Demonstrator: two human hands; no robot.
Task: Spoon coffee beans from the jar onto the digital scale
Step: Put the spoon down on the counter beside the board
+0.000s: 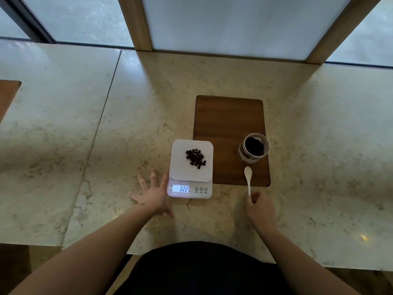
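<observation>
A white digital scale (pixel 180 167) sits on the marble counter with a small pile of dark coffee beans (pixel 196 157) on its platform; its lit display reads 0.22. An open glass jar (pixel 253 148) with dark beans inside stands on a wooden inlay to the right. My right hand (pixel 259 209) pinches the handle end of a white spoon (pixel 248 179), whose empty bowl points toward the jar. My left hand (pixel 152 194) lies with fingers spread against the scale's left side, holding nothing.
The brown wooden inlay (pixel 227 120) lies behind and right of the scale. Beige marble counter (pixel 138 124) spreads to both sides. Frosted window panels with wooden posts (pixel 136 22) line the far edge. Another wooden inlay (pixel 7 96) shows at far left.
</observation>
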